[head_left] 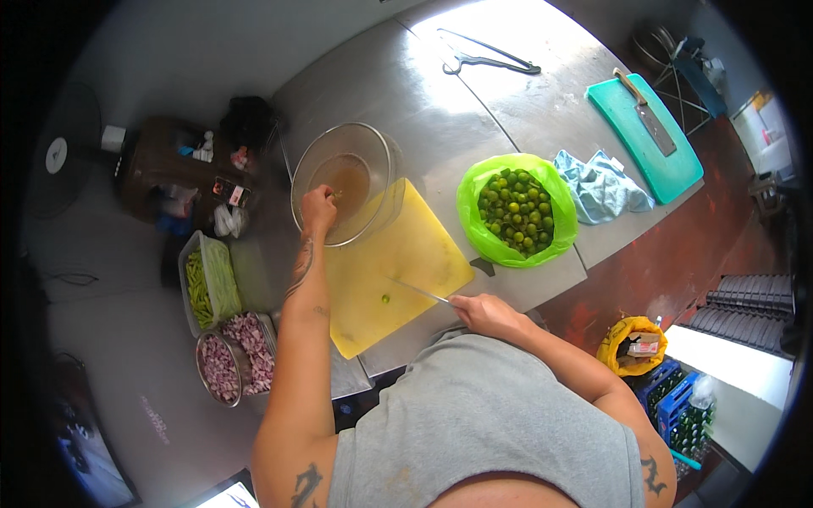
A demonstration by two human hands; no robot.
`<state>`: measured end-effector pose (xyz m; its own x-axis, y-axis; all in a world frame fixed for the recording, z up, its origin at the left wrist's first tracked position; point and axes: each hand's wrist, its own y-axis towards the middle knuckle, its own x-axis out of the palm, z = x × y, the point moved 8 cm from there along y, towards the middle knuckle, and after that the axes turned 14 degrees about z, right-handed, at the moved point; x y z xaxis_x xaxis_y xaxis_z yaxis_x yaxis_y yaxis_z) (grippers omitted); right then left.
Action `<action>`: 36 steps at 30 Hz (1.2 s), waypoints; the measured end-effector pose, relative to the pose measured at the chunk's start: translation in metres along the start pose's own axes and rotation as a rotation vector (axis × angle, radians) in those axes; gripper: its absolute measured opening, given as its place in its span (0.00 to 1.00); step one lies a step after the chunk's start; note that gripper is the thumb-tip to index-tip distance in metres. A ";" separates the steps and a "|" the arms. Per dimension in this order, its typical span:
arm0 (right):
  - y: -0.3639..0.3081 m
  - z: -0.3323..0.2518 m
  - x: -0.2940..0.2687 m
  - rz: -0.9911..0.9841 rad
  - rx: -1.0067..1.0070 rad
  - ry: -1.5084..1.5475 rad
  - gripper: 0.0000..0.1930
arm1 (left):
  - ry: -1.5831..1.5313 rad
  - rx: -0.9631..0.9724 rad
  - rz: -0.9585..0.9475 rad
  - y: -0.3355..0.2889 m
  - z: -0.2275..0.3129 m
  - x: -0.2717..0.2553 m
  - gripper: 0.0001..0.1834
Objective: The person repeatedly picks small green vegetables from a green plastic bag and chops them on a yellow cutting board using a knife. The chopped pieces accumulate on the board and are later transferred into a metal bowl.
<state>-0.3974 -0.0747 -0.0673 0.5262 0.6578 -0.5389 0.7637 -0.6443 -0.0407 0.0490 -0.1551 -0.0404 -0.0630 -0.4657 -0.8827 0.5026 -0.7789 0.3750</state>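
My left hand is closed in a pinch over a round mesh strainer, with a bit of small green citrus, like a calamansi, showing at the fingertips. Cloudy brownish liquid shows inside the strainer's rim, which seems to rest in a clear bowl. My right hand grips a knife, its thin blade lying low over the yellow cutting board. On that board, just left of the blade, sits one small green citrus piece. A bright green plastic bag full of whole calamansi stands open right of the board.
A light blue cloth lies beside the bag. Farther right, a cleaver rests on a teal board. Black tongs lie at the back. At left are a tub of cut green vegetables and a bowl of chopped onions.
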 end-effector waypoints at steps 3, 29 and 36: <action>0.000 0.005 0.005 -0.030 0.011 0.014 0.13 | 0.129 -0.005 -0.049 0.005 -0.001 0.004 0.12; 0.006 0.037 0.020 -0.129 -0.006 -0.054 0.17 | -0.689 0.237 -0.261 -0.084 0.395 0.087 0.17; 0.010 0.006 0.012 -0.111 0.015 0.004 0.17 | -0.733 -0.387 0.235 -0.186 0.104 -0.101 0.11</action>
<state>-0.3855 -0.0750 -0.0792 0.4404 0.7269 -0.5269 0.8115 -0.5734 -0.1129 -0.1280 -0.0066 0.0081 -0.3941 -0.8542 -0.3391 0.8226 -0.4924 0.2844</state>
